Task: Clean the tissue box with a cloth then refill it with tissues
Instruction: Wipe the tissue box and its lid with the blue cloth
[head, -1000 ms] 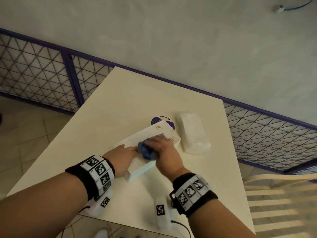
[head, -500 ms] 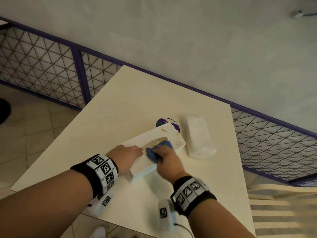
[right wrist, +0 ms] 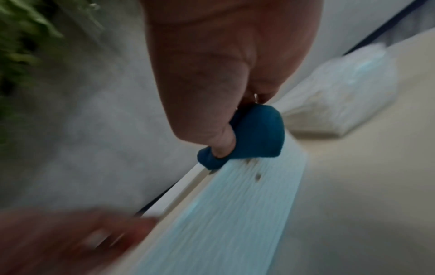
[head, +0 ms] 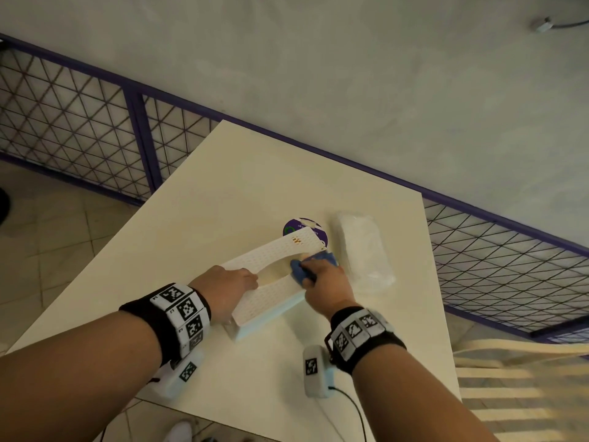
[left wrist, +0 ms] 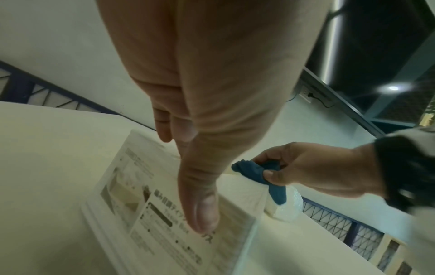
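Note:
A white tissue box (head: 280,250) with an oval opening lies slantwise on the cream table (head: 223,193). My left hand (head: 229,285) holds its near left end, the thumb (left wrist: 200,204) flat on the labelled side (left wrist: 141,195) and the fingers over the top. At the far right of the top, beside the opening, my right hand (head: 325,282) grips a bunched blue cloth (head: 299,271) and presses it onto the box. The right wrist view shows the cloth (right wrist: 259,137) on the box edge (right wrist: 223,214). A plastic-wrapped tissue pack (head: 363,253) lies just right of the box.
A round purple object (head: 294,226) sits behind the box's far end, partly hidden. Purple wire fencing (head: 79,122) runs behind the table along a pale wall. A slatted cream chair (head: 526,393) stands at the right. The table's near edge is under my forearms.
My right hand has slid the cloth along the box top from its middle to the far right end, uncovering the opening. The left hand has kept its hold.

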The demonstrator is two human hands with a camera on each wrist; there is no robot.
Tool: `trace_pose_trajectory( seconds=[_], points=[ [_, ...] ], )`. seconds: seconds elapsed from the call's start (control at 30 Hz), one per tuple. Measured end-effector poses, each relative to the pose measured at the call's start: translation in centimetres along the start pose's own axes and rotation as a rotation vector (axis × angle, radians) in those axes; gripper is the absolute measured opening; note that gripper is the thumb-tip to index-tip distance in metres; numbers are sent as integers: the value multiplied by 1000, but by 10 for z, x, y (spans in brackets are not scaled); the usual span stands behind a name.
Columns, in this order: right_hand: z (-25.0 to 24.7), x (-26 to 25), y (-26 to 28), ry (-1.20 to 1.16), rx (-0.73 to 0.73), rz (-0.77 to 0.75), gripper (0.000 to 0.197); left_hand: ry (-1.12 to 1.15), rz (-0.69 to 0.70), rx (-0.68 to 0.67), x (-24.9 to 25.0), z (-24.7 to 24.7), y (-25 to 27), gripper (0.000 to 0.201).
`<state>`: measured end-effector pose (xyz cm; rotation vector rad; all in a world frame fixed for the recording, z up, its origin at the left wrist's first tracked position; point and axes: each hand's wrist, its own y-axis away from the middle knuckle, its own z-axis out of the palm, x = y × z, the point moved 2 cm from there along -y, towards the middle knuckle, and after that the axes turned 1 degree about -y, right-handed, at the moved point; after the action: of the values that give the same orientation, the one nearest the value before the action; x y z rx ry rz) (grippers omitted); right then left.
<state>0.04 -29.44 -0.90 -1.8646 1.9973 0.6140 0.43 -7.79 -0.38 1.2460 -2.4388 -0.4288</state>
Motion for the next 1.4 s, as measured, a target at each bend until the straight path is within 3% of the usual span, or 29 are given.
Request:
trace_pose_trajectory(
  seconds=[0.17, 0.27, 0.43, 0.53, 0.67, 0.77, 0.9, 1.1, 1.3, 1.4],
  points=[
    [30, -56, 45, -8, -211, -182, 39, 143, -61, 91, -3, 0, 2, 80],
    [26, -55, 44, 30, -309, -230, 41, 99, -96, 69, -3, -4, 3, 81],
    [2, -23, 20, -30, -172, 4, 39, 89, -81, -5, -7, -7, -1, 90],
    [19, -44, 32, 23, -206, -108, 39, 120, -77, 15, -7, -7, -1, 84],
    [36, -78, 56, 94, -364, -295, 49, 140, -34, 81, -7, -11, 0, 50],
    [21, -60, 43, 116, -373, -271, 37, 112, -44, 67, -9, -10, 1, 65],
    [6, -39, 25, 112, -226, -177, 19, 113, -55, 38, -10, -6, 1, 70],
    [36, -79, 49, 165, -380, -369, 24, 112, -40, 56, -7, -10, 4, 53],
    [12, -49, 25, 76, -243, -163, 22, 87, -42, 22, -10, -7, 4, 64],
    [27, -71, 38, 173, -300, -257, 21, 101, -33, 53, -8, -10, 4, 56]
  ],
)
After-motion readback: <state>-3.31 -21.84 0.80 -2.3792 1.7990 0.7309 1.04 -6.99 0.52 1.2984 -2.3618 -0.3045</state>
